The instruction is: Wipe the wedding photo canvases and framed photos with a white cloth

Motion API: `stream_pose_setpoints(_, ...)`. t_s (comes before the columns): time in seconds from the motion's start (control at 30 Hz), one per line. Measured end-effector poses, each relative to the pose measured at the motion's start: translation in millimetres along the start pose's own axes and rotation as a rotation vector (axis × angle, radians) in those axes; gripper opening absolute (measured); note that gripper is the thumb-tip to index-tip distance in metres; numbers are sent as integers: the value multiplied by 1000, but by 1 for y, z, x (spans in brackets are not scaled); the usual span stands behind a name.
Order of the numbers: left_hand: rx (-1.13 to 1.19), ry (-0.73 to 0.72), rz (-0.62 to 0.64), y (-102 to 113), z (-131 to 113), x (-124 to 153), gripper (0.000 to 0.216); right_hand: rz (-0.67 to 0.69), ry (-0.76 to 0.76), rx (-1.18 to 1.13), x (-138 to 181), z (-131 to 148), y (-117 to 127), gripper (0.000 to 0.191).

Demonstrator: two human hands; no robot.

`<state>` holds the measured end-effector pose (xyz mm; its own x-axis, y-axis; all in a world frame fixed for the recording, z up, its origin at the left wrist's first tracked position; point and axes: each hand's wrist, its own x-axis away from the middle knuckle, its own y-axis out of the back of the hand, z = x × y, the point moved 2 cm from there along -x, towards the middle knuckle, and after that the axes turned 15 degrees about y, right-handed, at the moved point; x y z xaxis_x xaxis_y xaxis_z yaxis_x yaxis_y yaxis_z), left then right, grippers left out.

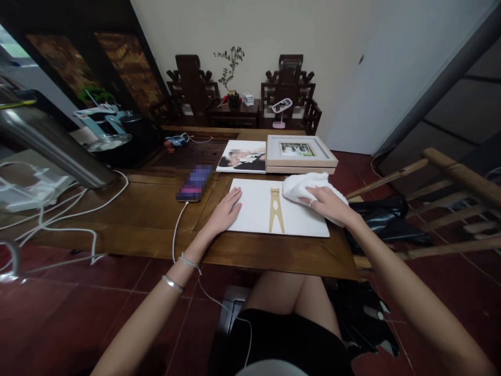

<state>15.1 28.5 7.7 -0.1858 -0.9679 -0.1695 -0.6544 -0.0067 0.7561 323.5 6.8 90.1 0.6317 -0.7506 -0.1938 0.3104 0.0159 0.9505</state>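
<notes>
A white board lies flat on the wooden table in front of me. On its face is a gold, A-shaped stand piece with an oval opening and a small hinge-like top. My left hand rests on the board's left edge, fingers stretched out and holding nothing. At the board's upper right, my right hand presses down on a bunched white cloth. The cloth covers that corner of the board, and part of it hangs past the right side.
Behind the board lie a photo panel and stacked light wooden picture frames. A phone with a cable is to the left, near a large metal flask and tangled white cords. A wooden rack stands at the right.
</notes>
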Motion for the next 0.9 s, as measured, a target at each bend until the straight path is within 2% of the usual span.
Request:
stream_pose_setpoints(0.2, -16, -8, -6, 0, -1, 1, 53, 130, 94, -12, 65, 63, -4, 19)
stream_pose_setpoints(0.27, -18, -8, -8, 0, -2, 1, 51, 178, 80, -29, 81, 74, -3, 17)
stream_pose_setpoints(0.37, -21, -4, -9, 1, -3, 2, 51, 222, 57, -66, 89, 76, -1, 17)
stream_pose_setpoints(0.47, -24, 4, -7, 1, -3, 2, 53, 222, 36, -113, 75, 62, 3, 22)
stream_pose_setpoints(0.77, -9, 7, -1, 1, -3, 1, 53, 40, 14, -119, -21, -22, 5, 31)
stream_pose_setpoints(0.9, -6, 11, 4, 1, -3, 1, 51, 28, -50, -130, -44, -44, 4, 30)
